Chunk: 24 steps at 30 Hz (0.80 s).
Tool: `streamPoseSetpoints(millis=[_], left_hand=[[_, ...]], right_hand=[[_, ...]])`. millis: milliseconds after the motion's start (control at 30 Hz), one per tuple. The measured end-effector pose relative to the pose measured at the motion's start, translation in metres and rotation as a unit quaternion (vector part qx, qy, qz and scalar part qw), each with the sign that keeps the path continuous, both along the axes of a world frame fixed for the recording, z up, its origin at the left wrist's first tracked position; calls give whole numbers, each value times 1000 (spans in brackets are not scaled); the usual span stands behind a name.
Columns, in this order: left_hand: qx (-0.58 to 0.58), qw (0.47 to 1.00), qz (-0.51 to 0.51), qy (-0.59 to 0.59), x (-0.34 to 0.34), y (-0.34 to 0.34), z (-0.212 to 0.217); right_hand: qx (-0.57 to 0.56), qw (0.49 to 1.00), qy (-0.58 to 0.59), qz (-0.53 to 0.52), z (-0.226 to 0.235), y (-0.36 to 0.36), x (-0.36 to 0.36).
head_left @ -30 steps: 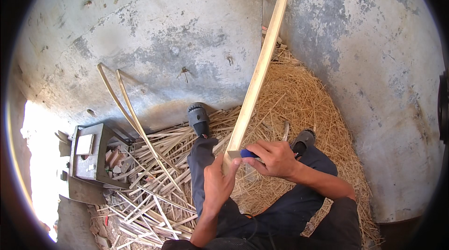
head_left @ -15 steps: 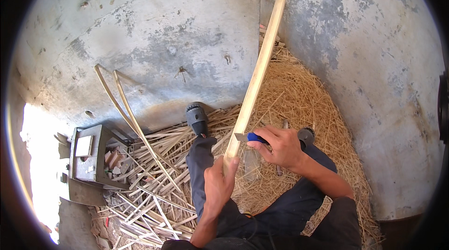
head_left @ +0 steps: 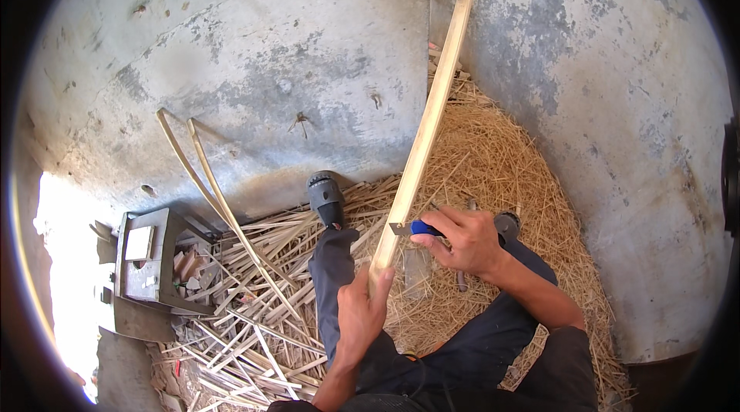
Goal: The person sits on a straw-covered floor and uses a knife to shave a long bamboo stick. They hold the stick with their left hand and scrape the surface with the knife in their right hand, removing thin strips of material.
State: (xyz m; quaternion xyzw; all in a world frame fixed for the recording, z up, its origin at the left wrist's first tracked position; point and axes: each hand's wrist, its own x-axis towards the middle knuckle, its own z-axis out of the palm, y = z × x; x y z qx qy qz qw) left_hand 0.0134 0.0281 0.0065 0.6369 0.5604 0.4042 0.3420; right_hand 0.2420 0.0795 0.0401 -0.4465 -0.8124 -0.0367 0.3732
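A long pale split bamboo or wooden strip point(head_left: 422, 144) slants up and away from me, its far end before the corner of the walls. My left hand point(head_left: 362, 306) is wrapped round its near end, thumb lying along the strip. My right hand point(head_left: 469, 242) grips the blue handle of a short, flat-bladed knife point(head_left: 401, 228). The grey metal blade lies across the strip, a little beyond my left thumb. Its edge against the strip is too small to make out.
Straw-like shavings point(head_left: 493, 158) heap on the right against the wall point(head_left: 601, 104). Thin strips point(head_left: 262, 335) litter the floor at left, and two bent strips point(head_left: 212, 188) lean on the wall. A grey box point(head_left: 158, 258) holding rubble stands far left. My shoe point(head_left: 325, 192) is ahead.
The strip's far end has dipped slightly. My right hand and the knife have shifted a touch to the right and nearer to me; my left hand stays almost in place.
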Motion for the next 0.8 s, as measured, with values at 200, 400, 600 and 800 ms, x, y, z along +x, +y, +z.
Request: streamPoseSetpoints(millis=[200, 400, 600, 800], left_hand=[[5, 1000, -5, 17, -6, -2, 1], [-13, 999, 2, 35, -11, -8, -5], [-34, 997, -3, 65, -21, -20, -16], [-43, 997, -2, 58, -30, -29, -18]], right_hand=[[10, 1000, 7, 6, -2, 2, -2], [13, 999, 28, -19, 0, 8, 5], [17, 998, 48, -38, 0, 20, 15], [10, 998, 56, -36, -5, 24, 19]])
